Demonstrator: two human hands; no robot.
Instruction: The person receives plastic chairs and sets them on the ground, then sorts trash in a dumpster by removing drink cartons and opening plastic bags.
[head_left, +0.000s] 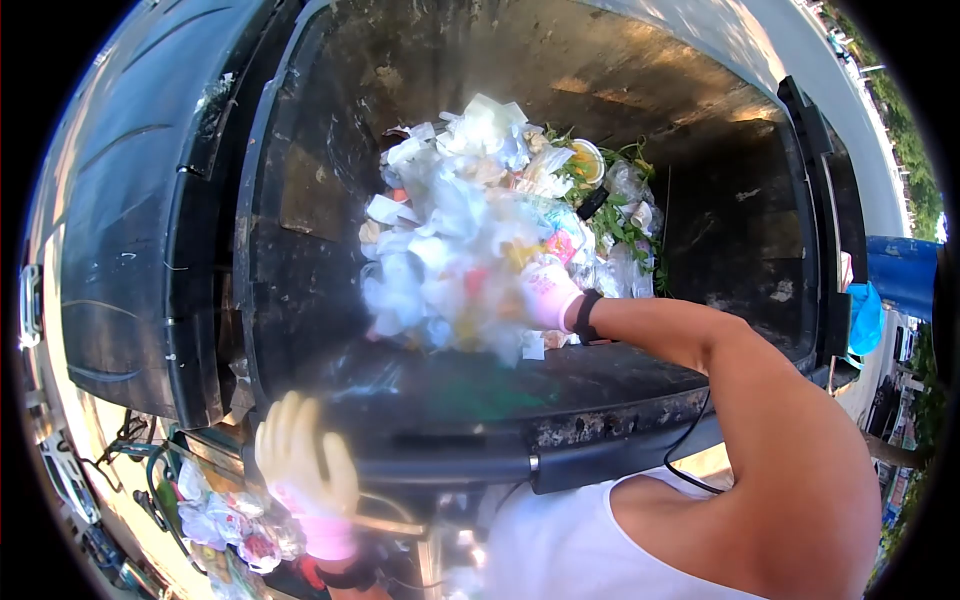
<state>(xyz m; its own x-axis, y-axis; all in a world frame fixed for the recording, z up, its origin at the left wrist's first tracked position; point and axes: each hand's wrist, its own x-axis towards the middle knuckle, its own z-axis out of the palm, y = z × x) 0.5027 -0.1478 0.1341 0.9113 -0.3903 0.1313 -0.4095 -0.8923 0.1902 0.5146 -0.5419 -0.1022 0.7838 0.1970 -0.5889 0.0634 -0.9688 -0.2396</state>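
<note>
My right hand (548, 293), in a pink and pale work glove with a black wristband, reaches into a heap of rubbish (430, 240) inside a big black bin (735, 215). Its fingers are lost in motion blur among white plastic bags and paper, so a grip cannot be made out. My left hand (305, 455), gloved in cream and pink, is outside the bin by its near left corner. The fingers point upward, the thumb is apart, and nothing shows in the palm. Beside the right hand lie green leafy stems (630, 235) and a round yellowish container (587, 163).
The bin's black lid (130, 230) hangs open on the left. At lower left sit bags of rubbish (235, 520) near a bicycle-like frame. A blue barrel (900, 275) and a light-blue bag (864, 318) are at right. Parked vehicles line the left edge.
</note>
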